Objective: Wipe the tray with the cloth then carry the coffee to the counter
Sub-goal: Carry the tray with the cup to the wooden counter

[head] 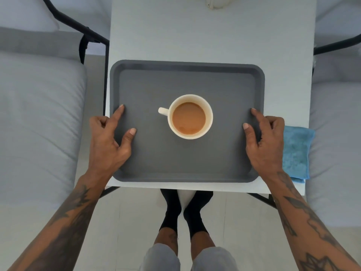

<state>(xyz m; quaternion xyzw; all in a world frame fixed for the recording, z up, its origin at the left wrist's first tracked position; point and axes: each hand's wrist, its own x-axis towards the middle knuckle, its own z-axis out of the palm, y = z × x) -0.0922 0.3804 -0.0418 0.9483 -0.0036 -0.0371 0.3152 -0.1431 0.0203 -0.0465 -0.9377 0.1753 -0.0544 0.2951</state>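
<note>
A dark grey tray (187,79) lies on the near end of a narrow white table (195,36). A cream cup of milky coffee (190,116) stands at the tray's middle, its handle pointing left. My left hand (109,141) holds the tray's left rim, thumb and forefinger resting inside the tray and the other fingers curled outside it. My right hand (265,145) holds the right rim the same way. A folded blue cloth (295,151) lies on the table just right of the tray, partly hidden by my right hand.
Grey cushioned seats (35,124) flank the table on both sides, with black metal frames behind. A small white object (216,2) sits at the table's far end. My feet in black socks stand under the near edge.
</note>
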